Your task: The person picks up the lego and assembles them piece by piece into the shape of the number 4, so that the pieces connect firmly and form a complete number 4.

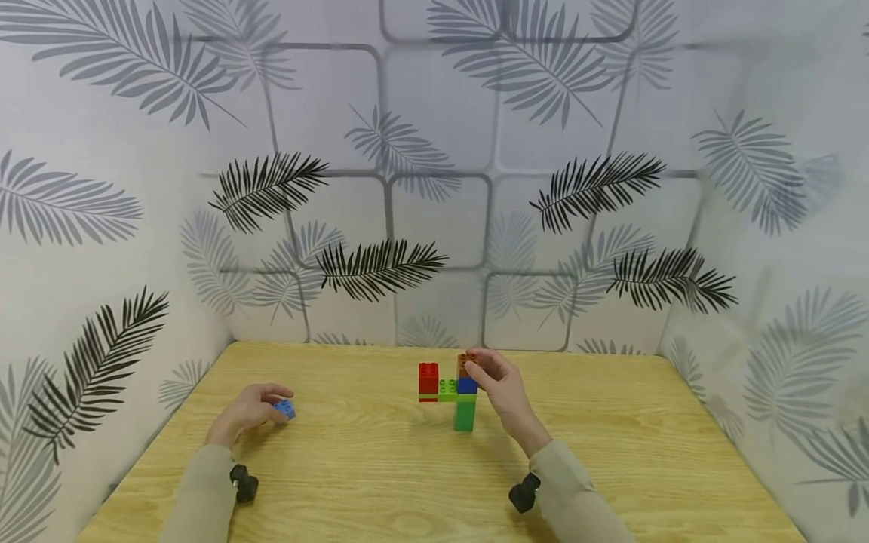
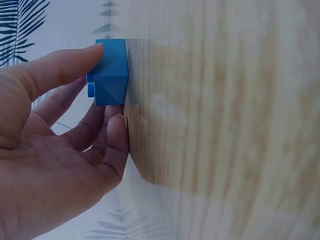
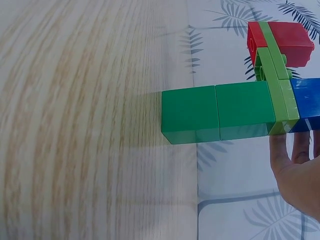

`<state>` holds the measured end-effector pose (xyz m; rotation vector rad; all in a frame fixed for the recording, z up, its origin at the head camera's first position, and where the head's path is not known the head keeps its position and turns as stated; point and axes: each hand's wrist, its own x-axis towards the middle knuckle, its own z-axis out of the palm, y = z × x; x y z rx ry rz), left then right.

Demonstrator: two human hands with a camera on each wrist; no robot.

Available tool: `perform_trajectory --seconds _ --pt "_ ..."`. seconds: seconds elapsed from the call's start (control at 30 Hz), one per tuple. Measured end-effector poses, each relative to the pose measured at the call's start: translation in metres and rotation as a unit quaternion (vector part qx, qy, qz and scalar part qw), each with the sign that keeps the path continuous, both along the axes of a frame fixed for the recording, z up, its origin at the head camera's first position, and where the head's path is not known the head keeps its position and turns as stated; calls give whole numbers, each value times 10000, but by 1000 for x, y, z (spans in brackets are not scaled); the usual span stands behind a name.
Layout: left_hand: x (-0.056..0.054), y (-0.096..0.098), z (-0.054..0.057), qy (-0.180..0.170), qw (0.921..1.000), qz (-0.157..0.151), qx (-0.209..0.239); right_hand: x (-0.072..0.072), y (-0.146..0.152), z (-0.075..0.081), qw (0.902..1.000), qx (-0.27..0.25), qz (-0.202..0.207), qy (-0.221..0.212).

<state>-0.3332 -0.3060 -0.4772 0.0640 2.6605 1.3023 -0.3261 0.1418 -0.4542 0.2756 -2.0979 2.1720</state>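
Note:
In the head view, a toy-brick structure stands on the table, its base two stacked green bricks [image 3: 190,112]. Light green pieces [image 1: 447,389] reach left from the column to a red brick [image 1: 428,379]. A dark blue brick [image 1: 467,385] sits on the column, with an orange-brown brick [image 1: 465,365] on top. My right hand [image 1: 503,388] holds the orange-brown brick, thumb in front and fingers behind. Off to the left, my left hand [image 1: 253,411] pinches a lighter blue brick [image 2: 111,72] by its sides. That brick's underside is right at the tabletop, studs turned up.
The wooden table [image 1: 366,483] has pale leaf-patterned cloth [image 1: 441,219] behind it and on both sides. Black wrist devices [image 1: 525,493] are worn at both sleeves. Bare tabletop lies between the left hand and the structure.

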Motion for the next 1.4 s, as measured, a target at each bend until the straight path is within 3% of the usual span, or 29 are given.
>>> perform_trajectory --seconds 0.5,0.67,0.9,1.2,1.4 --pt "-2 0 -4 64 9999 94 -18 -1 1 -1 10000 -62 38 -18" --pt "0 1 -4 -11 9990 105 424 0 1 -1 10000 -40 68 51" --pt "-2 7 -2 -15 9909 -34 1347 0 1 -2 10000 -3 67 48" --pt "-6 30 3 85 9833 -275 1797 -1 0 -1 10000 2 30 -4" --pt "-9 46 4 266 9817 47 1886 -1 0 -2 10000 69 10 20"
